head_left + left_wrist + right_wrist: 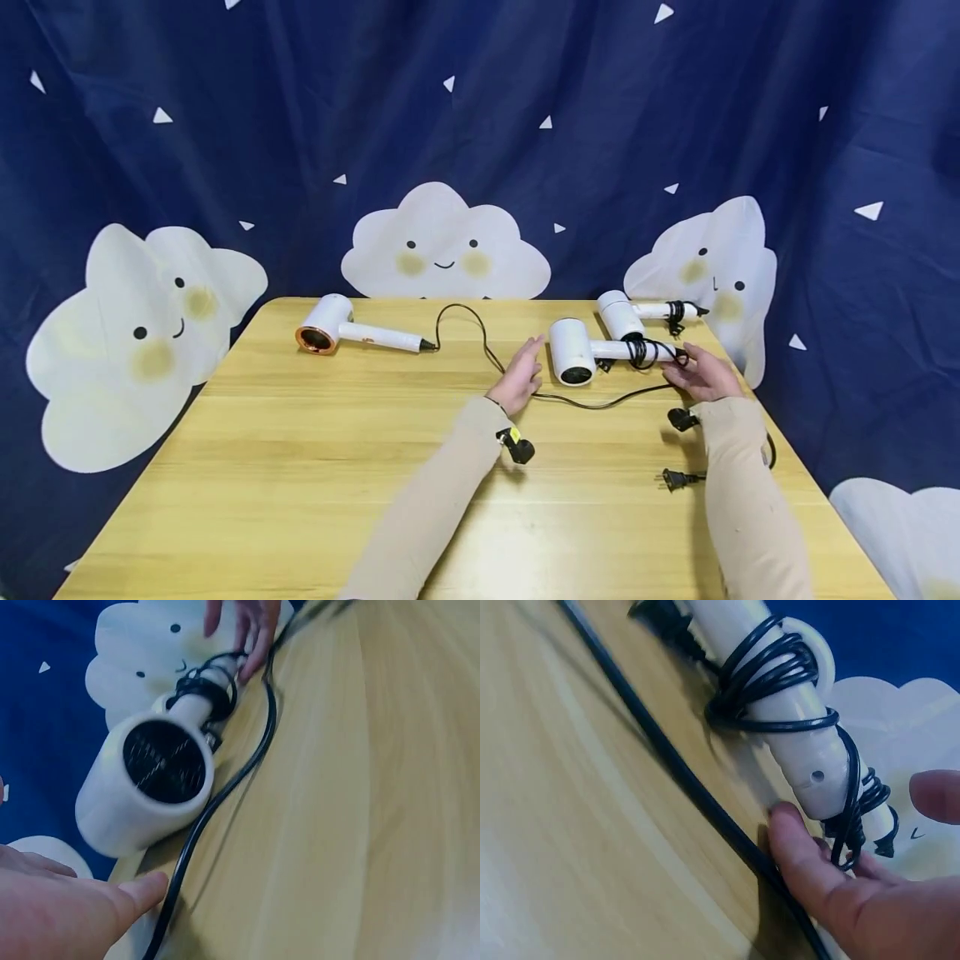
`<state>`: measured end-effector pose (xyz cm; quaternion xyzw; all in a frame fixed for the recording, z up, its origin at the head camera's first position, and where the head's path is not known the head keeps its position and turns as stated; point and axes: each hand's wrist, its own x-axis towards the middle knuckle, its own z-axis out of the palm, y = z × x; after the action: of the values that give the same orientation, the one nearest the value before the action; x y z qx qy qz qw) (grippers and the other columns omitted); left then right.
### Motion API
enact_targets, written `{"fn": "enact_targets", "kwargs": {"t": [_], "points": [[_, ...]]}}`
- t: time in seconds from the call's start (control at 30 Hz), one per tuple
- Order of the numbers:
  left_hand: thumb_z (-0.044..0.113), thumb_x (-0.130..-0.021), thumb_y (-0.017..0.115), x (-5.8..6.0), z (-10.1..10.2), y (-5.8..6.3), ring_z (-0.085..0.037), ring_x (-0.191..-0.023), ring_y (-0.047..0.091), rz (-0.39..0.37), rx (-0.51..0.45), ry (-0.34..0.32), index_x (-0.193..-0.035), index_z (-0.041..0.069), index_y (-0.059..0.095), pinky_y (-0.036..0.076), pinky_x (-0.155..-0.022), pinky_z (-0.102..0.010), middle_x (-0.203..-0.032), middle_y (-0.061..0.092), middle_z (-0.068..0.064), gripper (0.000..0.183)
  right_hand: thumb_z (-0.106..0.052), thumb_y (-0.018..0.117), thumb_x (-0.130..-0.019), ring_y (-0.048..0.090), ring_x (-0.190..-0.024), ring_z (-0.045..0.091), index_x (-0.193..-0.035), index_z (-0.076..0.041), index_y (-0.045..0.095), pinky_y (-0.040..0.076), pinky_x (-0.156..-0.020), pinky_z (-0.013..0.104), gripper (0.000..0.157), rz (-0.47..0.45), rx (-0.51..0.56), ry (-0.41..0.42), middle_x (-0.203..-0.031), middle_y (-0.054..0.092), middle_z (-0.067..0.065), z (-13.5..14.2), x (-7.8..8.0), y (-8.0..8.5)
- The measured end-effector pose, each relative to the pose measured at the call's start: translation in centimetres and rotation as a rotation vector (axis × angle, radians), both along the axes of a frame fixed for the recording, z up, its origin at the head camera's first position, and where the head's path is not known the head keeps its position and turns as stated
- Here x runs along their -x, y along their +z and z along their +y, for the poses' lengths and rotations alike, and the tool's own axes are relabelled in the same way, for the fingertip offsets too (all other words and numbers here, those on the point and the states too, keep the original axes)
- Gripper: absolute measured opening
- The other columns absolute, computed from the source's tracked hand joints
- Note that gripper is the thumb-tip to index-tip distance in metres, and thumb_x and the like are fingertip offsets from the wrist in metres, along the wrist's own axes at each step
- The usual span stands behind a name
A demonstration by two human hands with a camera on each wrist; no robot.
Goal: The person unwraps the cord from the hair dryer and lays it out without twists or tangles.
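A white hair dryer lies at the right of the table, its black cord wound round the handle. My right hand is at the handle's end, fingertips right at the tip and the thumb spread away from it. Beside the dryer's round head, my left hand is held with its fingers extended, not gripping anything. In the left wrist view, the black mesh end of the head faces the camera, and the left thumb points toward the loose cord.
Another white hair dryer with a wrapped cord lies just behind. A third one, copper-rimmed, lies at the back left. Its loose black cord runs across under my left hand toward the right. A plug lies by my right forearm.
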<state>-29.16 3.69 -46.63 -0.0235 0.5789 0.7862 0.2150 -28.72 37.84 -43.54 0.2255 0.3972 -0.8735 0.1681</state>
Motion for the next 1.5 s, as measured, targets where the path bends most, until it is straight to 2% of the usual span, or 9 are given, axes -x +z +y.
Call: {"fn": "enact_targets", "kwargs": {"t": [0.03,0.07,0.2,0.37,0.57,0.8,1.0,1.23,1.5], "points": [[0.052,-0.100,0.046,-0.1,0.4,0.0,-0.035,-0.152,0.017,-0.008,-0.020,-0.004,-0.160,0.020,0.009,0.026,-0.119,-0.046,-0.167,0.007,-0.008,0.077,-0.020,0.054,-0.101,0.067,-0.108,0.027,-0.141,-0.018,0.038,0.039,-0.114,0.031,0.043,-0.007,0.087,0.003,-0.102,0.065,0.019,1.2,1.0,-1.6],[0.051,-0.100,0.045,-0.1,0.7,0.0,-0.035,-0.153,0.014,-0.012,-0.047,-0.011,-0.160,0.019,0.007,0.021,-0.121,-0.048,-0.167,0.007,-0.009,0.077,-0.021,0.054,-0.101,0.066,-0.111,0.028,-0.140,-0.017,0.039,0.033,-0.118,0.031,0.042,-0.029,0.121,-0.001,-0.101,0.066,0.020,1.3,1.1,-1.7],[0.047,-0.103,0.042,0.0,1.8,-0.1,-0.030,-0.154,0.016,-0.009,-0.119,-0.041,-0.159,0.010,0.016,0.008,-0.125,-0.051,-0.164,0.022,-0.013,0.072,-0.016,0.056,-0.099,0.066,-0.108,0.033,-0.125,-0.010,0.048,0.027,-0.119,0.028,0.027,-0.050,0.212,-0.009,-0.099,0.063,0.020,0.4,-0.1,-0.9],[0.045,-0.102,0.045,-0.1,1.9,-0.1,-0.026,-0.150,0.028,0.008,-0.138,-0.048,-0.156,0.007,0.025,0.010,-0.125,-0.047,-0.157,0.038,-0.013,0.069,-0.011,0.048,-0.102,0.069,-0.095,0.031,-0.101,-0.002,0.059,0.044,-0.108,0.031,0.014,0.034,0.129,0.035,-0.097,0.064,0.016,-0.2,-0.2,-1.4],[0.046,-0.101,0.045,-0.3,0.9,0.0,-0.027,-0.151,0.022,0.051,-0.089,-0.058,-0.159,0.011,0.011,0.006,-0.125,-0.049,-0.164,0.022,-0.012,0.076,-0.008,0.046,-0.103,0.070,-0.093,0.024,-0.096,-0.003,0.064,0.050,-0.102,0.029,0.021,0.141,0.022,0.061,-0.096,0.066,0.014,-1.3,-0.4,-1.2],[0.050,-0.100,0.045,0.0,-1.7,2.3,-0.033,-0.142,0.036,0.098,-0.052,-0.073,-0.160,0.014,0.011,0.022,-0.121,-0.051,-0.161,0.028,-0.013,0.077,-0.005,0.046,-0.102,0.069,-0.097,0.022,-0.099,0.000,0.064,0.046,-0.105,0.028,0.019,0.209,0.018,0.065,-0.102,0.064,0.014,-3.2,-0.3,0.9],[0.053,-0.100,0.044,0.2,-4.5,4.2,-0.033,-0.149,0.026,0.188,0.022,-0.084,-0.160,0.014,0.005,0.024,-0.121,-0.052,-0.168,0.005,-0.005,0.082,-0.006,0.048,-0.102,0.068,-0.100,0.019,-0.104,-0.003,0.063,0.048,-0.104,0.028,0.016,0.312,-0.034,0.091,-0.105,0.064,0.011,-6.1,0.3,3.0],[0.051,-0.101,0.044,0.2,-8.7,6.1,-0.033,-0.129,0.049,0.265,0.038,-0.044,-0.158,0.015,0.020,0.030,-0.118,-0.050,-0.155,0.036,-0.014,0.072,-0.006,0.050,-0.101,0.069,-0.095,0.016,-0.106,-0.005,0.060,0.054,-0.094,0.027,0.011,0.442,-0.183,0.098,-0.102,0.066,0.007,-10.3,1.1,4.7],[0.051,-0.101,0.046,-1.7,-13.1,7.4,-0.029,-0.127,0.055,0.416,0.230,-0.020,-0.157,0.010,0.020,0.040,-0.112,-0.046,-0.150,0.045,-0.014,0.074,-0.009,0.048,-0.103,0.071,-0.091,0.021,-0.113,-0.006,0.046,0.054,-0.094,0.030,0.011,0.445,-0.131,0.088,-0.101,0.062,0.005,-14.7,0.7,4.8]]}}
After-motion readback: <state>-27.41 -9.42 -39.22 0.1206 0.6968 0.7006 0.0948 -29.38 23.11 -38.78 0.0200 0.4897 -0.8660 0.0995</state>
